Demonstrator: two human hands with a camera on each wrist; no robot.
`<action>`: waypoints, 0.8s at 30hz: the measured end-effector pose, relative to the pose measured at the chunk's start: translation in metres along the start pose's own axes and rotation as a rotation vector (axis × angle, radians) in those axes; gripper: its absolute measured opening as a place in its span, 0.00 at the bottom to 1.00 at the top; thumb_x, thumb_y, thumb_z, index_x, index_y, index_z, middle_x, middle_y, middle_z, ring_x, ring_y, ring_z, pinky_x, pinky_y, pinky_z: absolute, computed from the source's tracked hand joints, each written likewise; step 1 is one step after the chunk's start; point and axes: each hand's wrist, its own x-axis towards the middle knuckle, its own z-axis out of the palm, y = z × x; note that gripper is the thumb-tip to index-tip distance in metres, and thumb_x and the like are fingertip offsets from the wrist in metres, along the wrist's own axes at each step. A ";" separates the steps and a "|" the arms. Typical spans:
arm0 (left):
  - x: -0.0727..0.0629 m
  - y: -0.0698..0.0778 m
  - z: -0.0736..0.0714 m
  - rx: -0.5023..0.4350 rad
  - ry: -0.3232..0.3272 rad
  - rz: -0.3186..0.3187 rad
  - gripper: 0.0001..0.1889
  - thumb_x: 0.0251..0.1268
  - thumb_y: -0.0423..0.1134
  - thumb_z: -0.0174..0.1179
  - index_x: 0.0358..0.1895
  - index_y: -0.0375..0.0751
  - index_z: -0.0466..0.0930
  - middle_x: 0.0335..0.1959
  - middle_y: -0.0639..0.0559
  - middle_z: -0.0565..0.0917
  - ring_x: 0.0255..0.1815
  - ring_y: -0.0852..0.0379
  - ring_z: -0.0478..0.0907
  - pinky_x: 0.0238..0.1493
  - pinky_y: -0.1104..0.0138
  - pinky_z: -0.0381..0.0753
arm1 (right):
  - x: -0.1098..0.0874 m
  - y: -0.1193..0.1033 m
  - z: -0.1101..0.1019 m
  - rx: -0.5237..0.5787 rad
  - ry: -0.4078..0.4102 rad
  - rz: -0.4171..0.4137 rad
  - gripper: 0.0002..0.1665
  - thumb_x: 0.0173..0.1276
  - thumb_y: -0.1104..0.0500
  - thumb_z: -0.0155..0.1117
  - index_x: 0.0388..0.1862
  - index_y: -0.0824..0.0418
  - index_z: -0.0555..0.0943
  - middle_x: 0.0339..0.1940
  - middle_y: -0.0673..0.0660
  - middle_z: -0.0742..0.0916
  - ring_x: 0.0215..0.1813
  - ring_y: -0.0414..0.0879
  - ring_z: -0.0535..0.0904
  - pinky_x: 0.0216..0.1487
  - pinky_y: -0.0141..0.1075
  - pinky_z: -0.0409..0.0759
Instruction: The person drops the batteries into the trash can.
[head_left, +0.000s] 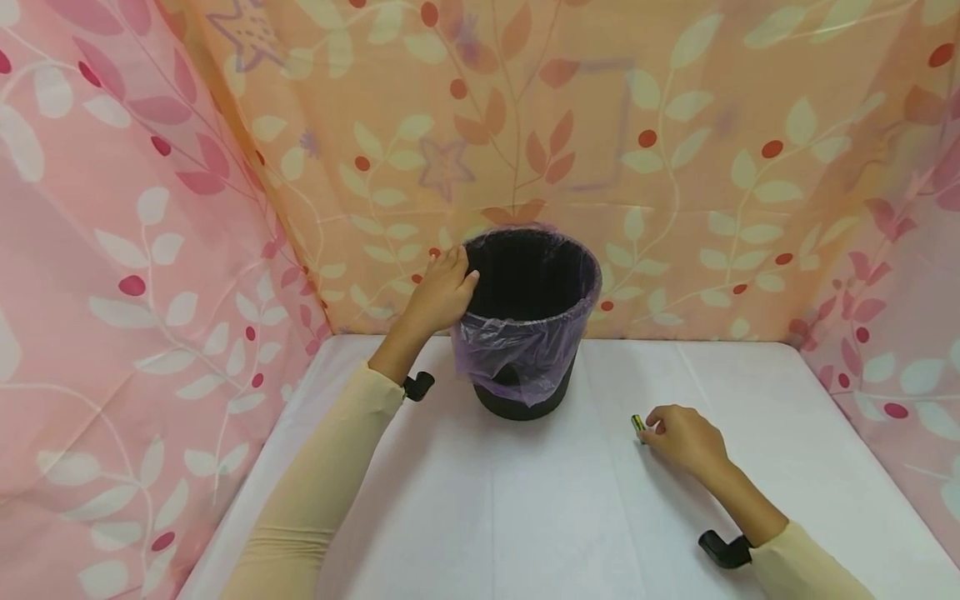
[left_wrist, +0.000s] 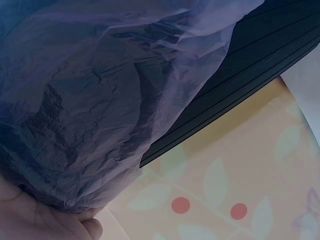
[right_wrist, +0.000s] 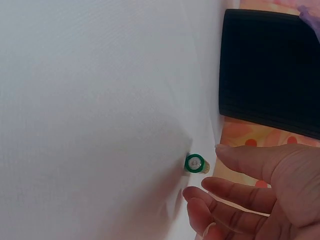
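Observation:
A black trash bin (head_left: pixel 517 408) stands upright towards the back of the table, lined with a thin purple plastic bag (head_left: pixel 517 358) folded over its rim. My left hand (head_left: pixel 442 292) holds the rim at its left side, over the bag; the left wrist view shows part of this hand (left_wrist: pixel 45 217) against the crinkled plastic. To the right of the bin, a small cylindrical battery (head_left: pixel 638 426) is on the table. My right hand (head_left: pixel 686 437) is right beside it. In the right wrist view, thumb and fingers are spread apart near the battery (right_wrist: pixel 195 163), not pinching it.
White cloth covers the table (head_left: pixel 555 517). Behind it hangs an orange leaf-patterned curtain (head_left: pixel 675 208), with pink patterned curtains (head_left: pixel 172 333) along the sides. A black wrist mount (head_left: pixel 725 550) sticks out from each sleeve.

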 end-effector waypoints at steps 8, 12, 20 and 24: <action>0.000 0.000 0.000 -0.004 -0.002 -0.003 0.33 0.83 0.47 0.37 0.80 0.27 0.46 0.82 0.35 0.49 0.84 0.43 0.40 0.81 0.56 0.31 | 0.006 0.005 0.005 -0.003 -0.006 0.014 0.09 0.60 0.55 0.76 0.33 0.59 0.87 0.26 0.50 0.84 0.27 0.45 0.77 0.22 0.40 0.72; 0.000 -0.001 0.000 -0.003 0.000 -0.001 0.34 0.83 0.48 0.37 0.80 0.27 0.46 0.82 0.35 0.49 0.84 0.42 0.40 0.81 0.56 0.30 | 0.006 0.005 0.007 0.000 -0.015 0.011 0.09 0.60 0.55 0.76 0.30 0.58 0.87 0.24 0.48 0.84 0.26 0.44 0.76 0.22 0.39 0.72; 0.001 0.000 -0.001 0.007 0.011 0.006 0.33 0.84 0.47 0.36 0.79 0.26 0.47 0.82 0.34 0.49 0.83 0.43 0.41 0.81 0.56 0.33 | 0.006 0.006 0.009 -0.014 -0.030 0.015 0.10 0.59 0.55 0.77 0.29 0.60 0.85 0.25 0.50 0.84 0.27 0.45 0.76 0.23 0.41 0.72; 0.002 -0.002 0.001 0.010 0.018 0.014 0.33 0.83 0.47 0.36 0.79 0.26 0.47 0.81 0.34 0.50 0.83 0.42 0.42 0.81 0.55 0.33 | 0.004 0.006 0.010 -0.009 -0.044 0.016 0.09 0.59 0.57 0.76 0.28 0.60 0.84 0.24 0.49 0.83 0.26 0.45 0.76 0.22 0.40 0.72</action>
